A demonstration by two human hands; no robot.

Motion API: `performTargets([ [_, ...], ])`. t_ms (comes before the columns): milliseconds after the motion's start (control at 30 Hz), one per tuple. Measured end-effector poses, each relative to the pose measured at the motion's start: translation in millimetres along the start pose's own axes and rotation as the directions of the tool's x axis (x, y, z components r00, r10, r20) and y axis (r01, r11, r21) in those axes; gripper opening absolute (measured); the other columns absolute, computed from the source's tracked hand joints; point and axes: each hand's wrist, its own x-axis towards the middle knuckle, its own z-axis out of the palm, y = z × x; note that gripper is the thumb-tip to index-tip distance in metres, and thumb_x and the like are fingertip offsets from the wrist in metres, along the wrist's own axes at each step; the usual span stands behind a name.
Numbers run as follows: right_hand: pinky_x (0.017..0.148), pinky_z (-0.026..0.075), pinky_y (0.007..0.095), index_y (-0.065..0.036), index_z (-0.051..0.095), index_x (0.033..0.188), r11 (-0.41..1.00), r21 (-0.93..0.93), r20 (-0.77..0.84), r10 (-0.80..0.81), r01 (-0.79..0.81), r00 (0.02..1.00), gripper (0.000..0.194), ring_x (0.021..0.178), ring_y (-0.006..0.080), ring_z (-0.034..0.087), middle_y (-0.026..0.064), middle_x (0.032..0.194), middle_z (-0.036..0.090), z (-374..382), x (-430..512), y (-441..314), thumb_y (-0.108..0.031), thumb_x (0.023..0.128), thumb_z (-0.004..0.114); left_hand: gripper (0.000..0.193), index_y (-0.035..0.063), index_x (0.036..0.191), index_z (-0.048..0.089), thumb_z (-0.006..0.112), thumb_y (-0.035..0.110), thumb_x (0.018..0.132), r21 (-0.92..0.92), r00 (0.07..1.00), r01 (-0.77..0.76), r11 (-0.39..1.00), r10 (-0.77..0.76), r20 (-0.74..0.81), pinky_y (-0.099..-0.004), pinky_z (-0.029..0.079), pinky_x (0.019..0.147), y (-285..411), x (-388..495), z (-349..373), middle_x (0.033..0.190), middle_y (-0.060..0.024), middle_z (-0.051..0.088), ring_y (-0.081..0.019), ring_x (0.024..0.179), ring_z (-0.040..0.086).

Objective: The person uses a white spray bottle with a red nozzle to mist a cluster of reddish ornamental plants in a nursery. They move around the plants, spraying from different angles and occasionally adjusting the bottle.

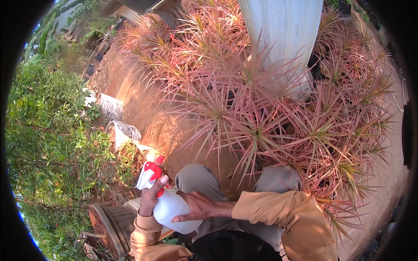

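A white plastic spray bottle (171, 210) is tilted in front of my body, held between both hands. Around its neck, just under the red and white trigger head (151, 174), my left hand (152, 193) is closed. The bottle's body is gripped by my right hand (197, 207), with the thumb lying across the near side. The red nozzle points away from me, towards the plants. Some of my left fingers are hidden behind the trigger. My trousered knees (199, 179) are bent below the hands.
Pink-and-green spiky dracaena plants (256, 132) crowd the ground ahead and right, around a pale column (284, 36). Leafy green shrubs (49, 140) line the left. Nearby stand a large soil-filled pot (114, 225) and whitish grow bags (125, 133) on bare earth (143, 107).
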Motion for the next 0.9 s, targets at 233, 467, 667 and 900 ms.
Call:
performTargets([
  [233,0.093,0.057,0.0517,0.006,0.054,0.131,1.0,0.01,-0.013,-0.007,0.007,1.0,0.101,0.102,0.0446,0.073,0.0284,0.109,0.072,-2.7,0.0,-3.1,-0.08,0.081,0.069,0.084,-0.0059,0.157,0.039,0.075,0.025,0.087,-0.096,0.999,-0.007,0.995,0.002,-0.053,-0.0328,0.054,0.067,-4.6,-0.9,7.0,0.077,-0.0033,0.054,-0.0167,0.068,0.059],
  [467,0.094,0.057,0.0508,0.009,0.05,0.136,1.0,0.008,0.048,-0.012,0.012,0.999,0.101,0.105,0.0449,0.072,0.0288,0.113,0.07,-4.8,2.0,-4.4,-0.074,0.083,0.072,0.06,-0.0048,0.136,0.056,0.076,0.024,0.087,0.034,0.995,0.085,0.996,-0.086,0.046,-0.0362,0.055,0.069,-1.5,0.5,1.5,0.082,-0.0058,0.059,-0.0187,0.073,0.063],
  [667,0.091,0.059,0.0488,0.011,0.056,0.126,0.999,0.023,0.076,-0.051,0.049,0.996,0.1,0.1,0.0437,0.074,0.0288,0.109,0.072,-3.0,5.0,4.2,-0.076,0.08,0.074,0.038,-0.0002,0.11,0.059,0.076,0.025,0.087,0.035,0.986,0.059,0.998,-0.064,0.157,-0.0359,0.055,0.072,-6.8,-3.1,5.6,0.082,-0.0068,0.062,-0.0197,0.073,0.064],
  [900,0.089,0.06,0.0487,0.008,0.06,0.125,0.999,0.002,0.128,-0.036,0.036,0.991,0.096,0.097,0.0418,0.075,0.0256,0.105,0.073,-1.6,4.3,4.3,-0.076,0.081,0.072,0.044,-0.0026,0.115,0.061,0.077,0.027,0.087,0.116,0.992,0.115,0.987,-0.12,0.037,-0.0349,0.054,0.072,-8.1,-21.6,-2.8,0.086,-0.0097,0.063,-0.0214,0.079,0.065],
])
